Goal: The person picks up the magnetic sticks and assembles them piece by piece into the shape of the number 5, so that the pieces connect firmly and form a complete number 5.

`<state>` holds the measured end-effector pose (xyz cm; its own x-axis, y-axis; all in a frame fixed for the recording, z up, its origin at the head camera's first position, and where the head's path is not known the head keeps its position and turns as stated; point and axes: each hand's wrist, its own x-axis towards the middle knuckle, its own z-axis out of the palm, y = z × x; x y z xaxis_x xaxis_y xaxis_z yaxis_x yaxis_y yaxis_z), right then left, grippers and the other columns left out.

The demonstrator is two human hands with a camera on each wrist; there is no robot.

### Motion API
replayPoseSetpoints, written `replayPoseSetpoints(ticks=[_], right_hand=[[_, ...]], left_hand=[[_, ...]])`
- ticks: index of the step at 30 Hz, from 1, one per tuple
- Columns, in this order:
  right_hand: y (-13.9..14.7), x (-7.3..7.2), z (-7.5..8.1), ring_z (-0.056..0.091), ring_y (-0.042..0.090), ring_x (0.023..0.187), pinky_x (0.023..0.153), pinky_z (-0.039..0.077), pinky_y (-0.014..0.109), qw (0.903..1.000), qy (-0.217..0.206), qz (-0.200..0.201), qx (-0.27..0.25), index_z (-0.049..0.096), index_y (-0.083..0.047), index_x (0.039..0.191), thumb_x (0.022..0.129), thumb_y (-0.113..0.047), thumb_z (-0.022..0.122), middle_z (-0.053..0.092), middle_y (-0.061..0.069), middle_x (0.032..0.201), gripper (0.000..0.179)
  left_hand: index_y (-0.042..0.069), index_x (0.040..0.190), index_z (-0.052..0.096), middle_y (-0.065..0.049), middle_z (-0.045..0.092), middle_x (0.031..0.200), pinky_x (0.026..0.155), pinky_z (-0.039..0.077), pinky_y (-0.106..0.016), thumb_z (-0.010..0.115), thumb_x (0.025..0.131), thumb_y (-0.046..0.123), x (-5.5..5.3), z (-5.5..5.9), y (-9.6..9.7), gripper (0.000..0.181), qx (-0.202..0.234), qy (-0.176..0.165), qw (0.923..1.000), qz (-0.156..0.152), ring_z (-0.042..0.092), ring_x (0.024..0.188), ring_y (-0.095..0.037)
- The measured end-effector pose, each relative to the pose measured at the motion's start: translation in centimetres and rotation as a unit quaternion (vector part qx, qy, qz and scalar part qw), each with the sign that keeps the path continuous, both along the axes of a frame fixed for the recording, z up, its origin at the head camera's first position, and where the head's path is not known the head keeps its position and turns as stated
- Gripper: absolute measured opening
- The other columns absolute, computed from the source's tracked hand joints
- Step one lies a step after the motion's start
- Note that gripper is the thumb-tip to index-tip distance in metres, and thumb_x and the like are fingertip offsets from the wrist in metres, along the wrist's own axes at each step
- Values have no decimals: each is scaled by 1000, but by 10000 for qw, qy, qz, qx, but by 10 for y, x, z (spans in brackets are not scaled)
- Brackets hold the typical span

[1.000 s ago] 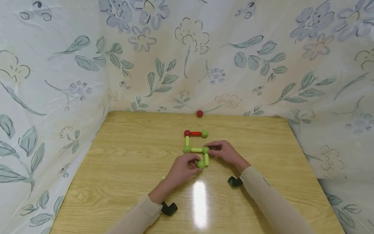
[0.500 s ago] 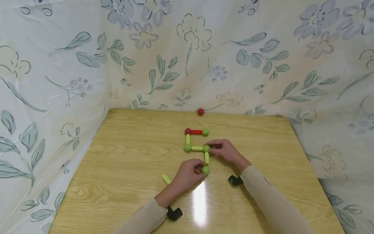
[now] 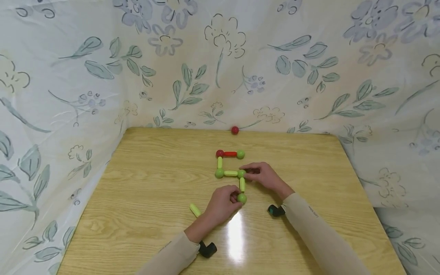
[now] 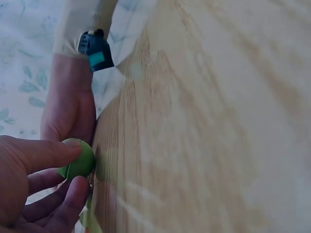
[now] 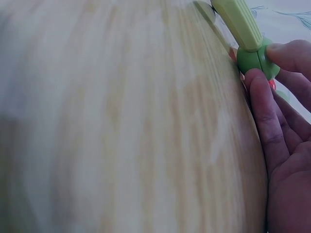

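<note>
My left hand (image 3: 221, 202) pinches a green ball (image 3: 242, 198) between thumb and fingers, at the near end of a yellow-green ribbed rod (image 3: 242, 185). The ball sits against or very close to the rod's end. At that rod's far end, my right hand (image 3: 264, 176) pinches another green ball (image 3: 241, 173); the right wrist view shows this ball (image 5: 252, 62) joined to a rod. Leftward runs a second yellow-green rod (image 3: 230, 173) to a green corner ball (image 3: 219, 173). A third rod (image 3: 219, 162) leads up to a dark red ball (image 3: 219, 153).
From the dark red ball a red rod (image 3: 230, 154) reaches a green ball (image 3: 240, 154). A loose red ball (image 3: 235, 130) lies at the table's back edge. Partly under my left forearm is a loose yellow-green rod (image 3: 195, 210). Flowered cloth (image 3: 192, 76) hangs behind the wooden table (image 3: 154, 160).
My left hand has moved right and slightly nearer with the green ball, to the near rod's end. The loose rod has come into fuller view. My right hand keeps its place.
</note>
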<state>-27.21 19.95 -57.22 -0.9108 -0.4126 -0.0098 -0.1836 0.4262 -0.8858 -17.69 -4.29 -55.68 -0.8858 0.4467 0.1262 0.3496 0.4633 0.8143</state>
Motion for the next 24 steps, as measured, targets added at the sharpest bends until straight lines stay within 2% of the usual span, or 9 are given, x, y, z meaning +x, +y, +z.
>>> replayPoseSetpoints(ticks=[9, 24], right_hand=[[1, 1, 0, 70, 20, 99, 84, 56, 31, 10000, 27, 2, -28, 81, -19, 131, 101, -27, 81, 78, -2, 117, 32], [-2, 1, 0, 70, 23, 99, 82, 55, 29, 10000, 40, -60, -55, 80, -15, 131, 102, -26, 81, 77, 2, 119, 31]], left_hand=[[8, 105, 75, 2, 72, 92, 72, 57, -21, 90, 89, 6, -5, -1, 4, 21, -150, 206, 9997, 39, 69, 80, -9], [8, 103, 73, 0, 73, 96, 73, 57, -21, 90, 89, 5, -7, 1, 5, 22, -115, 121, 9999, -25, 70, 82, -8]])
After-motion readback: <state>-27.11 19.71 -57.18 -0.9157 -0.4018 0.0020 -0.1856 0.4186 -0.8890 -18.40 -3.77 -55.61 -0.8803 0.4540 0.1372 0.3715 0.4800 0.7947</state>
